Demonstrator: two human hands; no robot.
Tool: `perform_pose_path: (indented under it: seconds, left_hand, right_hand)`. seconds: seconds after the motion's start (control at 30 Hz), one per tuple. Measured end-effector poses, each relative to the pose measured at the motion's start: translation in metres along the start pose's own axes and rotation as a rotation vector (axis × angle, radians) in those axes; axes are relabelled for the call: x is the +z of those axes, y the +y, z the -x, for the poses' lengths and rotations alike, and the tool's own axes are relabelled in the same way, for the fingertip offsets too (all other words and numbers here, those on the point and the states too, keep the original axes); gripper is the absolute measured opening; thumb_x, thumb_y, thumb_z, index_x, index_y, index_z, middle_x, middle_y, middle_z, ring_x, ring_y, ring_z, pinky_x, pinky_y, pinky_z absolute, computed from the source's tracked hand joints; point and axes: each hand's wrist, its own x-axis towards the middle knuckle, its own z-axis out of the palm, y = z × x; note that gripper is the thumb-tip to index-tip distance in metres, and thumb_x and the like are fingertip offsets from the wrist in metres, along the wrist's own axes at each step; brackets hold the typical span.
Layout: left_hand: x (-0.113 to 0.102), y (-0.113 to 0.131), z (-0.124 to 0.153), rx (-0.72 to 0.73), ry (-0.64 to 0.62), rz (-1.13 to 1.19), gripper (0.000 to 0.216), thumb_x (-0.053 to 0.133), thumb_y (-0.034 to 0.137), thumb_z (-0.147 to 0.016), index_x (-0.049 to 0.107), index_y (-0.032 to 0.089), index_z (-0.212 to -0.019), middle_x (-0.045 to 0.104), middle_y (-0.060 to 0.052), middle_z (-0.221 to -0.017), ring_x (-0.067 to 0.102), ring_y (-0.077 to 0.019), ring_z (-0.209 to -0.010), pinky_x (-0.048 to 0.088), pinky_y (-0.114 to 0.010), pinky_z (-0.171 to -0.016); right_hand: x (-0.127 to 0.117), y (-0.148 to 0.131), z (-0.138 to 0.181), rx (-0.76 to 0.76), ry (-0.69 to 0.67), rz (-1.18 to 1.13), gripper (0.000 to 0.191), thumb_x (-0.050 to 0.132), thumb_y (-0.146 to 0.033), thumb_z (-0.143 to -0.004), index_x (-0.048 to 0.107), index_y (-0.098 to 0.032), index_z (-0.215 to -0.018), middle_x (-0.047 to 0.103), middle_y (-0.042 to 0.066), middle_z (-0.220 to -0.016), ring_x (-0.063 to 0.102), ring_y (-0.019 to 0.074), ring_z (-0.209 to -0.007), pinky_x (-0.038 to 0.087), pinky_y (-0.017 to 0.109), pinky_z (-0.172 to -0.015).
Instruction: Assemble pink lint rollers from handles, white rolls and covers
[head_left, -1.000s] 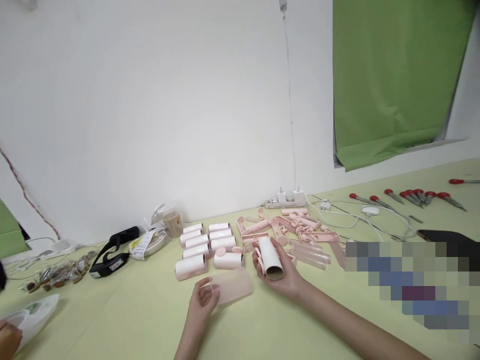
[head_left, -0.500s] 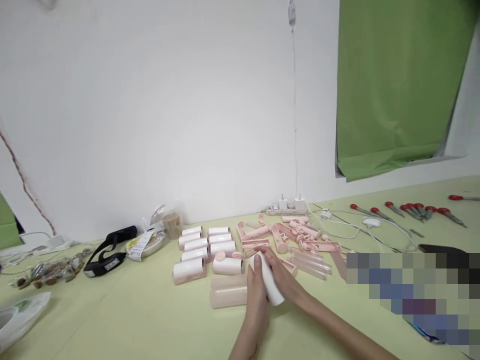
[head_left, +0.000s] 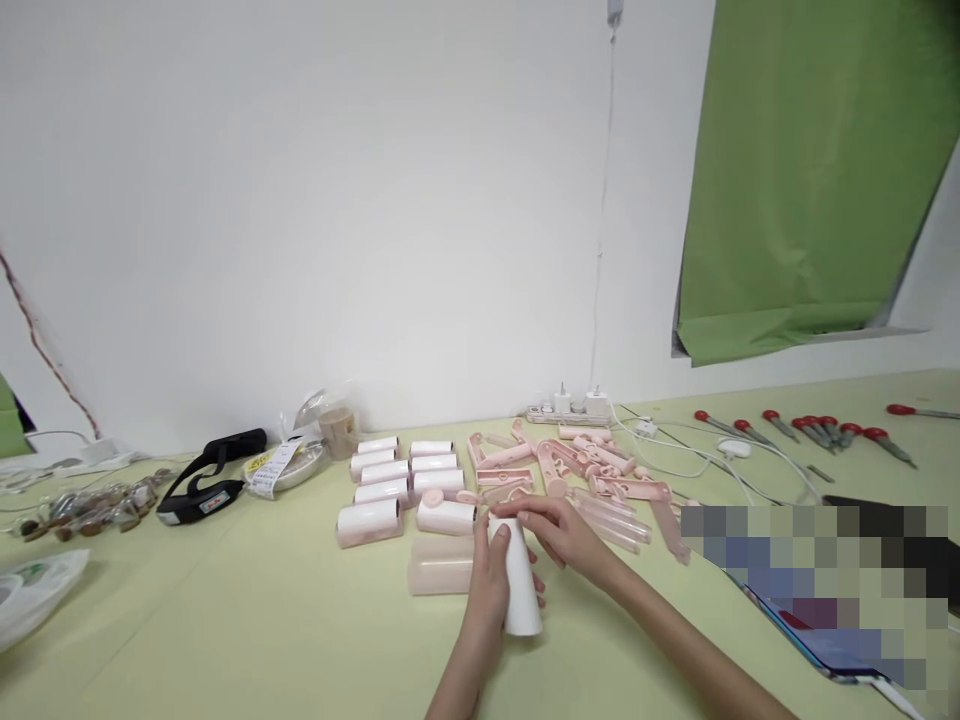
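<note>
A white lint roller roll (head_left: 522, 590) stands nearly upright just above the green table, in front of me. My left hand (head_left: 491, 565) is wrapped around its side, thumb on the near face and fingertips showing at the right. Bent over the upper end of the roll is my right hand (head_left: 562, 530), its fingers closed at the rim; what lies under them is hidden. Behind my left hand lie clear pinkish plastic covers (head_left: 439, 575). Two columns of white rolls in pinkish covers (head_left: 369, 522) lie further left, and a pile of pink handle parts (head_left: 555, 465) lies beyond my hands.
Clear tubes (head_left: 611, 522) lie right of my hands. A power strip (head_left: 570, 412) with white cables sits by the wall. Red-headed tools (head_left: 817, 432) lie at the right, above a blurred-out tablet-like device (head_left: 832, 655). A black strap (head_left: 214, 480) and wrapped food container (head_left: 289, 465) are left.
My right hand has slid from the side of the roll to its upper end. The roll has turned more upright, while my left hand keeps hold. The view has shifted slightly.
</note>
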Motion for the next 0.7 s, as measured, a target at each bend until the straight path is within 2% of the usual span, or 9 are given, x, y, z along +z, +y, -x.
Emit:
perform_pose_path:
  seconds: [0.13,0.37,0.53,0.6,0.63,0.7]
  left_hand:
    - [-0.001,0.006,0.002,0.057,0.052,-0.04,0.059,0.046,0.054,-0.07,0.022,0.029,-0.118,0.056,0.003,-0.063,0.057,-0.013,-0.044,0.044,-0.022,-0.039]
    - [-0.001,0.008,0.004,0.093,0.038,-0.066,0.06,0.051,0.055,-0.067,0.027,0.025,-0.113,0.056,0.001,-0.065,0.054,-0.0121,-0.039,0.04,-0.019,-0.033]
    - [0.003,0.012,0.012,0.068,0.012,-0.005,0.06,0.048,0.05,-0.073,0.024,0.029,-0.123,0.055,0.003,-0.061,0.052,-0.0103,-0.038,0.039,-0.018,-0.033]
    - [0.004,0.015,0.013,0.05,0.023,0.036,0.061,0.047,0.05,-0.074,0.023,0.028,-0.125,0.053,0.004,-0.059,0.052,-0.0104,-0.039,0.04,-0.018,-0.036]
    - [0.005,0.018,0.012,0.051,0.043,0.057,0.06,0.046,0.051,-0.074,0.023,0.028,-0.124,0.053,0.003,-0.059,0.053,-0.0105,-0.041,0.041,-0.019,-0.037]
    - [0.006,0.024,0.007,0.094,0.121,0.094,0.055,0.044,0.052,-0.074,0.027,0.028,-0.121,0.054,0.002,-0.065,0.054,-0.0106,-0.045,0.043,-0.02,-0.04]
  right_hand:
    - [0.005,-0.002,0.003,-0.011,0.002,-0.096,0.025,0.054,-0.029,-0.073,0.063,-0.019,-0.094,0.059,0.006,-0.096,0.046,0.0038,-0.04,0.035,0.017,-0.033]
    - [0.005,-0.01,0.006,0.049,0.006,-0.148,0.023,0.056,-0.029,-0.073,0.06,-0.018,-0.092,0.061,0.005,-0.09,0.044,0.003,-0.039,0.026,0.013,-0.026]
    - [0.011,-0.005,0.009,-0.017,-0.023,-0.159,0.024,0.051,-0.033,-0.076,0.059,-0.019,-0.094,0.06,0.002,-0.077,0.048,0.0057,-0.035,0.037,0.019,-0.031]
    - [0.012,-0.006,0.009,-0.003,-0.026,-0.181,0.028,0.051,-0.034,-0.077,0.055,-0.023,-0.102,0.059,0.002,-0.082,0.047,0.0058,-0.035,0.037,0.02,-0.032]
    - [0.012,-0.007,0.008,0.014,0.001,-0.211,0.03,0.05,-0.034,-0.077,0.054,-0.024,-0.104,0.058,0.002,-0.087,0.046,0.0048,-0.035,0.037,0.02,-0.033]
    - [0.009,-0.005,0.004,0.058,0.14,-0.355,0.029,0.048,-0.034,-0.077,0.054,-0.023,-0.103,0.056,0.002,-0.091,0.044,0.0038,-0.039,0.038,0.02,-0.037]
